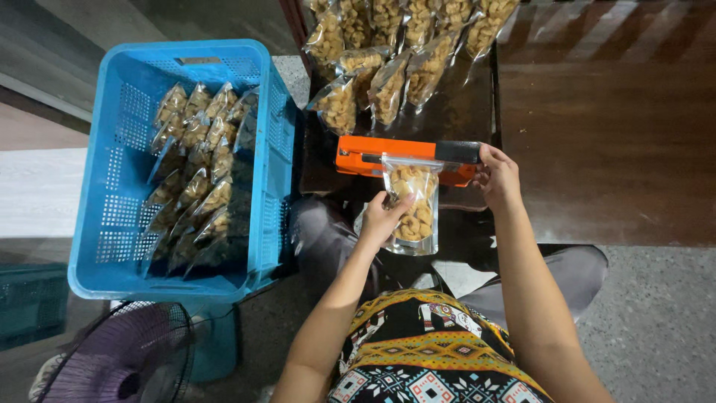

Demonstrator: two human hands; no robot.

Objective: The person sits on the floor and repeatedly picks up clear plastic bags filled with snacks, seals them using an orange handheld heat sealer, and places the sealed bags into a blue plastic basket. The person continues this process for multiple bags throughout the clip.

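Dark wooden surface [597, 134]: low, glossy brown, filling the upper right of the view and running to the frame edge.

Blue plastic crate [112, 224]: perforated walls, standing on the floor left of the surface. Inside lie filled clear pouches [198, 175] in overlapping rows, packed along its right half.

Fan [127, 358]: round wire guard, purple-tinted, at the lower left below the crate.

Heap of filled pouches [388, 52]: clear bags of pale tan snack pieces, piled at the far edge of the surface, behind the sealer.

Orange heat sealer [406, 158]: long bar-shaped tool with a black section at its right end, lying on the near edge of the surface. Its long axis runs left to right across the view.

Clear pouch [412, 205]: filled with the same tan snack pieces. Its long axis runs away from the person, the mouth end pointing to the far side and tucked into the sealer, the bottom end hanging toward the person's lap. It sits near the middle of the sealer's length.

Right hand [498, 177]: rests on the black right end of the sealer, fingers curled down over the bar, pressing on it.

Left hand [384, 216]: at the left edge of the clear pouch, fingers and thumb closed on the bag's side just below the sealer, holding it upright in place.
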